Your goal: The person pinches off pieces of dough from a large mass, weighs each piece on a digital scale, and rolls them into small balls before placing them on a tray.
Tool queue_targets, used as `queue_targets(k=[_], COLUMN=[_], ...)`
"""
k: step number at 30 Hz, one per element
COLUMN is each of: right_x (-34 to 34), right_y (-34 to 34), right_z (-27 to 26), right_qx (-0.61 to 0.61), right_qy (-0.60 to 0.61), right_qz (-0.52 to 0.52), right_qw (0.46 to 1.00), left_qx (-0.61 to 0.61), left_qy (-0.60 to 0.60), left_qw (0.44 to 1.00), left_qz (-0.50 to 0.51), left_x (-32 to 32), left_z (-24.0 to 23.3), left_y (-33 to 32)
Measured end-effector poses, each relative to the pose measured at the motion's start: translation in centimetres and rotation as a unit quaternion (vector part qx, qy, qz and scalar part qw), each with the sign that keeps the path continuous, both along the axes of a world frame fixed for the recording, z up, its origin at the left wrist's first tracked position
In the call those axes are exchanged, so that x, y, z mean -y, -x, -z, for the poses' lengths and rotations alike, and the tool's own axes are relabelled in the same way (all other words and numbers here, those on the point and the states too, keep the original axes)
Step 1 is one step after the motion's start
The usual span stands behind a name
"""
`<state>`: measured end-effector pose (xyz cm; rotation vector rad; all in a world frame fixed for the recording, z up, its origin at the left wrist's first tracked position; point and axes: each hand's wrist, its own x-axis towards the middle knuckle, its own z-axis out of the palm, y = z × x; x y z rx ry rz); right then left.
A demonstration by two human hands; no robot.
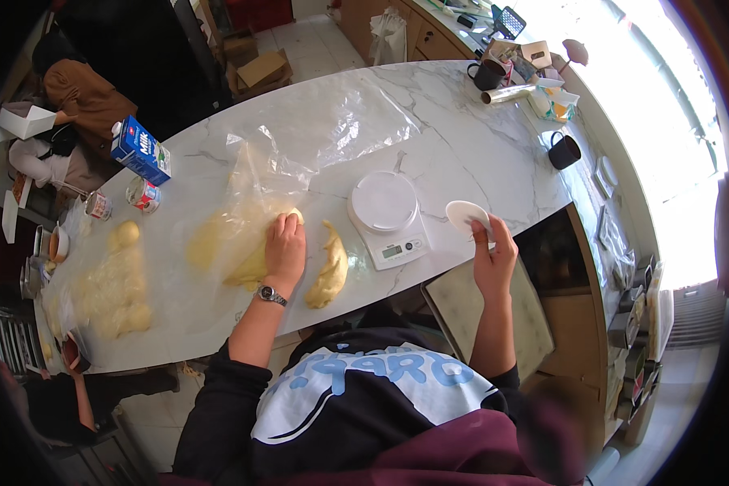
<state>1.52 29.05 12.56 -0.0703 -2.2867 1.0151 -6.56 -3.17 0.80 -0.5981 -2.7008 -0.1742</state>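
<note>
My left hand, with a metal-band watch on its wrist, is closed over yellow dough. Some of this dough pokes out past the fingertips, and more of it lies partly under a clear plastic sheet. A separate long strip of dough rests on the marble-patterned table, just right of that hand. Between my hands stands a white digital kitchen scale with nothing on its round platform. Raised beyond the table's near edge, my right hand grips a white, rounded dough scraper between thumb and fingers.
Several dough balls lie at the left, mostly under plastic. Beyond them are a milk carton and two cans. Dark mugs stand at the right. A tray sits below the table edge. Other people work at the left.
</note>
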Motion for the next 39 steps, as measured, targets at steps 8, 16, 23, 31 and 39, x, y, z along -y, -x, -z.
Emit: queue_targets(k=[8,16,23,31,39], right_x=[-1.8,-2.6,-2.8,3.6,15.1], right_y=[-0.7,1.4,3.4,5.3,7.5], right_z=[1.6,1.4,1.5,1.2,5.8], right_qx=[0.011,0.009,0.020,0.172,0.179], right_qy=[0.001,0.022,0.015,0.092,-0.281], right_qz=[0.011,-0.037,-0.070,-0.186,-0.528], right_qw=[1.000,0.999,0.997,0.963,0.781], left_qx=[0.066,0.218,0.104,-0.008,0.067], left_qy=[-0.172,-0.361,-0.317,-0.372,-0.462], left_qw=[0.983,0.905,0.938,0.914,0.865], left_qz=[0.012,-0.057,-0.089,-0.161,-0.185], left_x=[-4.5,-4.9,-7.5,-7.1,-4.5], left_z=[-3.3,-0.3,-1.9,-2.1,1.6], left_y=[-6.9,-4.7,-5.4,-9.3,-12.8])
